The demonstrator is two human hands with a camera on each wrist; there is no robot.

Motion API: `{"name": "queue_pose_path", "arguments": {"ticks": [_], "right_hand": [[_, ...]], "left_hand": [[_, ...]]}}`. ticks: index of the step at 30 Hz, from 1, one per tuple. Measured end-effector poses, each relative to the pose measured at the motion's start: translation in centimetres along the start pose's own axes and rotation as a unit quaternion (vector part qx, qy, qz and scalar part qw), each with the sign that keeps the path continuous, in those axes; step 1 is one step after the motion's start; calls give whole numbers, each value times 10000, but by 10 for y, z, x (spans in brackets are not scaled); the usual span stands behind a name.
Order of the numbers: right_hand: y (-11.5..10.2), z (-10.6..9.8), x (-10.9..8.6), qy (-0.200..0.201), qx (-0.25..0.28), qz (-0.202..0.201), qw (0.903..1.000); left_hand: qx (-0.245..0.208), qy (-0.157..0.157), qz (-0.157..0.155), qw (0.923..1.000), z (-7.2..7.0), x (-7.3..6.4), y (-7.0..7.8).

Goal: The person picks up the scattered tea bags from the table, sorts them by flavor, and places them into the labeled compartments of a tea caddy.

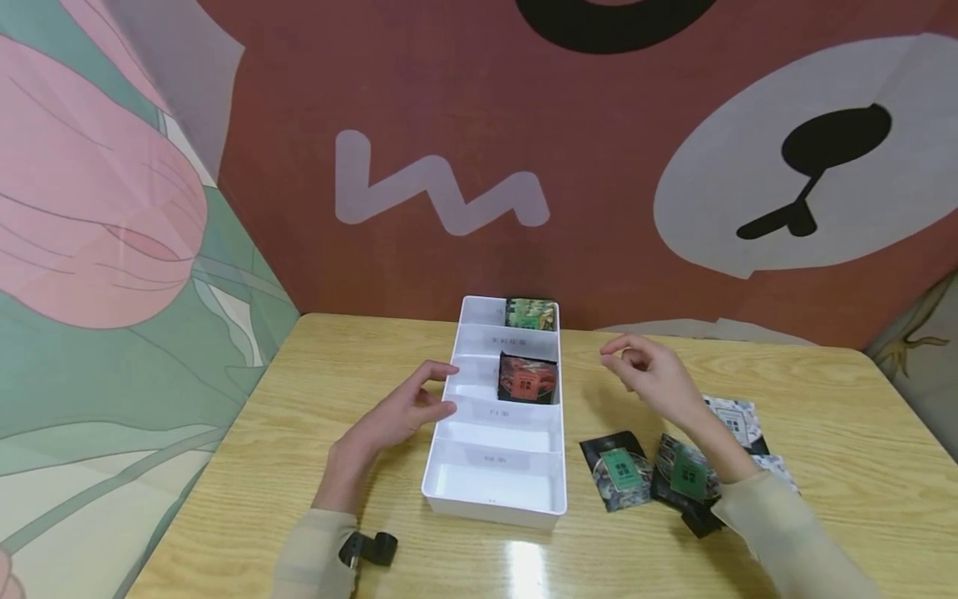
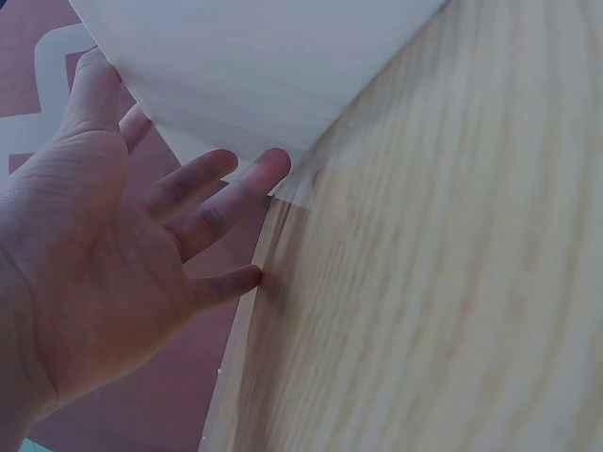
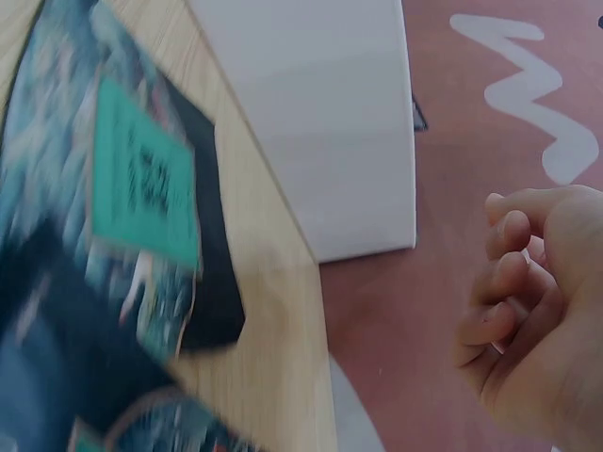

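A long white divided box (image 1: pixel 494 509) stands on the table, its compartments one behind another. My left hand (image 1: pixel 400 413) is at its left side, thumb and fingertips right at the rim; the left wrist view shows the fingers (image 2: pixel 212 209) spread beside the white wall. In the air right of the box, my right hand (image 1: pixel 654 378) holds nothing, its fingers loosely curled. A black packet with a red label (image 1: pixel 527 379) lies in the middle compartment. In the farthest one sits a green and yellow packet (image 1: pixel 531 314).
Right of the box lies a dark packet with a green label (image 1: pixel 621 471). Beside it is a similar green-labelled packet (image 1: pixel 687 474) over another dark one. White-patterned packets (image 1: pixel 737 423) lie partly behind my right forearm. A printed wall hanging (image 1: pixel 419 266) rises behind the table.
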State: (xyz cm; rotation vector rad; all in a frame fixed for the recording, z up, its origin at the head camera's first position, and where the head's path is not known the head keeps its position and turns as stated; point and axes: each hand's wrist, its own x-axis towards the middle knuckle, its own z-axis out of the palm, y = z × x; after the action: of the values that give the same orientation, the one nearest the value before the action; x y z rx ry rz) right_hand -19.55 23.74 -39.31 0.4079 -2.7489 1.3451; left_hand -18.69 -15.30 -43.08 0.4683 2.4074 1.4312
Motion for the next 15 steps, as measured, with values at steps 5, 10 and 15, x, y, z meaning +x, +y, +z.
{"name": "queue_pose_path", "arguments": {"ticks": [5,10,15], "right_hand": [[12,-11,-6,-43,-114,75,9999],[23,-22,-13,-16,-206,150,9997],[32,-30,-18,62,-355,196,9992]], "left_hand": [[19,-1,27,10000,0,1,0],[-6,46,-40,10000,0,1,0],[-42,89,-56,9999,1,0,0]]}}
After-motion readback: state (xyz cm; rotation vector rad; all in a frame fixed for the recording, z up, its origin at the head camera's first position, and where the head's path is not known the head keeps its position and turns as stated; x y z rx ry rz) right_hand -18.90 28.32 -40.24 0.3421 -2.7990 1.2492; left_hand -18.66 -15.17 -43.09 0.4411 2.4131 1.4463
